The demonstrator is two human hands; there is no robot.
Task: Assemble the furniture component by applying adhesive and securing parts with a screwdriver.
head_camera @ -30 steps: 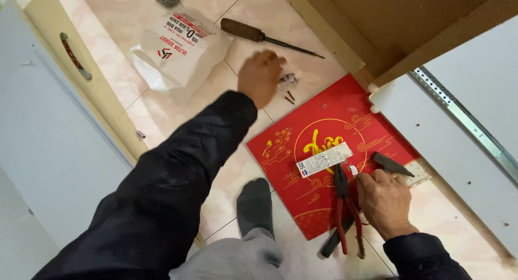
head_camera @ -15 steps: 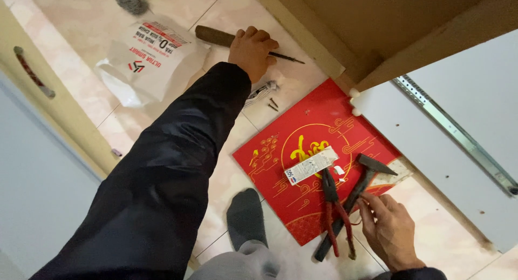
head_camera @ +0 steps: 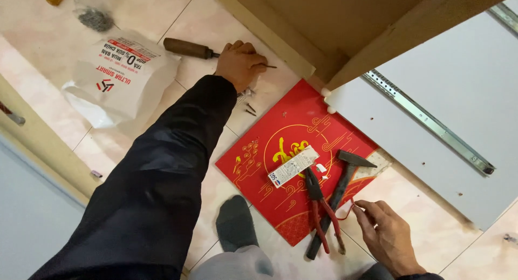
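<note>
Screwdriver (head_camera: 216,51), lying on the tiled floor at upper centre of the frame, is clasped at mid-shaft by the left hand (head_camera: 239,64). Right hand (head_camera: 387,231), lower right, is half-curled, nothing visibly held. A firmer hold would be gained at the wooden handle.

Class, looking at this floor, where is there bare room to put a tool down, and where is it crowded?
Bare tile lies between the white bag and the red board, and right of the right hand. Crowded: the board's lower corner with pliers and hammer, and the left hand over screws.
</note>
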